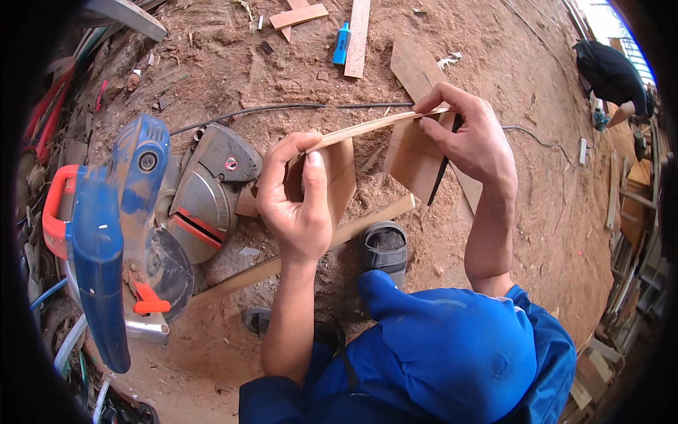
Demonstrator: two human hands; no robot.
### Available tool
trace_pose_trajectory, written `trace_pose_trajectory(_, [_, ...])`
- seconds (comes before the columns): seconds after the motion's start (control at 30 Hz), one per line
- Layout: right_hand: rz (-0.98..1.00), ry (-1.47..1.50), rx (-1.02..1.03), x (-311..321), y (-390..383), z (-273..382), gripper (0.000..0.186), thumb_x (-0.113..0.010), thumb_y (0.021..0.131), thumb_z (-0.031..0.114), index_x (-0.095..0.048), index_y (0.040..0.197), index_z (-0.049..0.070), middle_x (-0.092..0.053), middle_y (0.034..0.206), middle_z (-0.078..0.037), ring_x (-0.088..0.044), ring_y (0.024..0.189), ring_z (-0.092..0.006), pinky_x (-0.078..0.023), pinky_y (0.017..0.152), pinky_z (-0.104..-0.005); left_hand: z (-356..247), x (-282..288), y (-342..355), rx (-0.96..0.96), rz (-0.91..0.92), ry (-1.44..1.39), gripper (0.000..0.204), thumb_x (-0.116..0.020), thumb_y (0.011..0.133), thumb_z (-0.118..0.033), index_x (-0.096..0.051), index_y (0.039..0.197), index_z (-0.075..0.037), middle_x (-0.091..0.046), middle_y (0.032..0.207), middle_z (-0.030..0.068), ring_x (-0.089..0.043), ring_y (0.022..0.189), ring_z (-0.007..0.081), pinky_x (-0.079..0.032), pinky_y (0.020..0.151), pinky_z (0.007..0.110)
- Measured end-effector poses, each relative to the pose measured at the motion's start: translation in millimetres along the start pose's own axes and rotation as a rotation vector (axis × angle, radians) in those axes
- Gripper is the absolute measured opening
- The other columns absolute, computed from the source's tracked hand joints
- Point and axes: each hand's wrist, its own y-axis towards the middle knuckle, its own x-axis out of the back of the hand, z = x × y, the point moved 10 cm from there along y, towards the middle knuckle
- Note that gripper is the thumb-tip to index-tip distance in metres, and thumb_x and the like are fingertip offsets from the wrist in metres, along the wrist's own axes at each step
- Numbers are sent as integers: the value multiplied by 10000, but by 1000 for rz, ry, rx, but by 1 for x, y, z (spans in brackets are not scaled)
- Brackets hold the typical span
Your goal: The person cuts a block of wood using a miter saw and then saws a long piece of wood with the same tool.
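The left hand (296, 205) is pinching a thin piece of wood (374, 128) between thumb and fingers, the right hand (479, 141) pinching its other end, above the frame's centre. A power saw (97, 244) is standing at left, a blue marker (342, 44) lying at top.

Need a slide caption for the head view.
Left hand and right hand hold a wooden piece above sawdust-strewn ground, near a blue power saw.

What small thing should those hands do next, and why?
Probably shift the wooden piece slightly right, with both ends supported: the left hand and right hand hold it at either end in the air, and the blue saw stands just left of the left hand, so more room seems wise.
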Motion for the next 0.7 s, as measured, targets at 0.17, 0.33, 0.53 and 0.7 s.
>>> trace_pose_trajectory(0.17, [-218, 29, 55, 6, -6, 4, 142, -720, 826, 92, -716, 954, 31, -728, 930, -97, -662, 772, -207, -516, 707, -343, -3, -12, 7, -66, -40, 41, 192, -558, 994, 4, -658, 1155, 36, -663, 1228, 141, -648, 1088, 212, -521, 961, 338])
trace_pose_trajectory(0.33, [-479, 159, 149, 19, -21, 7, 114, -769, 836, 9, -726, 937, 38, -752, 986, -56, -646, 766, -122, -500, 670, -280, -4, -30, -2, -61, -71, -56, 285, -517, 1023, -12, -576, 1300, 20, -606, 1302, 144, -635, 1085, 206, -528, 931, 329])
trace_pose_trajectory(0.53, [-632, 203, 351, 28, -35, 0, 151, -783, 843, -23, -729, 966, 45, -763, 1055, -60, -658, 810, -115, -526, 720, -265, 16, -26, -15, 123, -142, -222, 486, -519, 1054, -91, -368, 1507, 0, -489, 1476, 170, -476, 1362, 248, -354, 1158, 398])
trace_pose_trajectory(0.7, [-632, 273, 429, 30, -39, -12, 202, -773, 835, -64, -697, 995, 34, -744, 1072, -79, -652, 843, -117, -521, 749, -264, 25, -38, -8, 233, -31, -423, 605, -586, 1021, -76, -273, 1538, -41, -442, 1464, 149, -475, 1318, 224, -428, 1095, 360])
